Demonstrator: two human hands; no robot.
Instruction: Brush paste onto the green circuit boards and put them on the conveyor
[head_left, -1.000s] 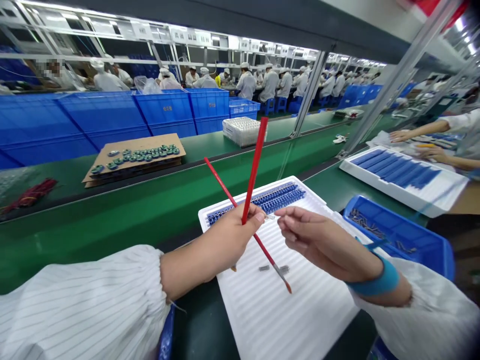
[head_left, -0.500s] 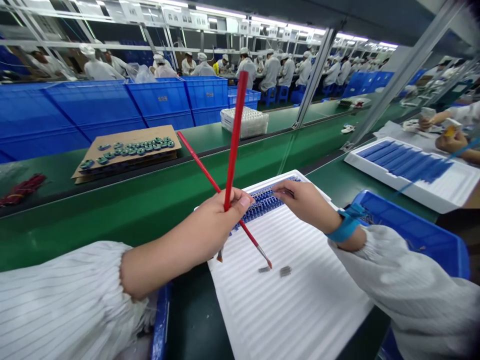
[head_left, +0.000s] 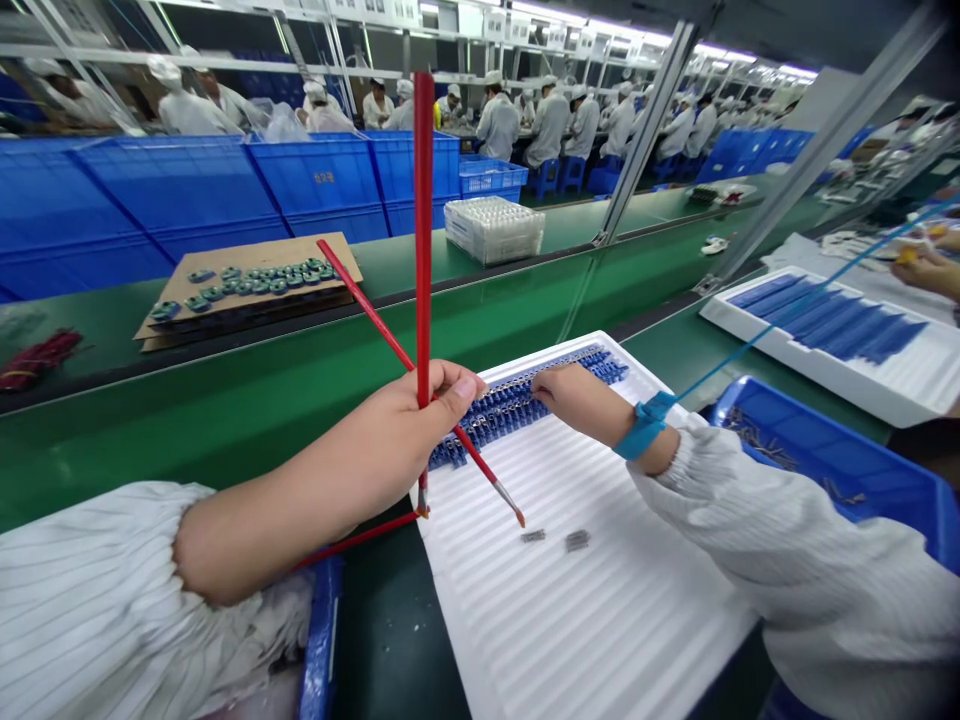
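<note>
The right hand (head_left: pixel 577 395) has moved onto the row of small blue parts (head_left: pixel 510 412) on the white ribbed foam tray (head_left: pixel 600 620); its fingers are curled, any hold hidden. The left hand (head_left: pixel 390 440) stays closed around two slender red-handled brushes (head_left: pixel 424 200).

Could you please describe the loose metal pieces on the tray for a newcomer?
On the green workbench, find the white ribbed tray. Below its blue rows, two small grey metal pieces lie alone on bare white, beside the red brush's tip.
</note>
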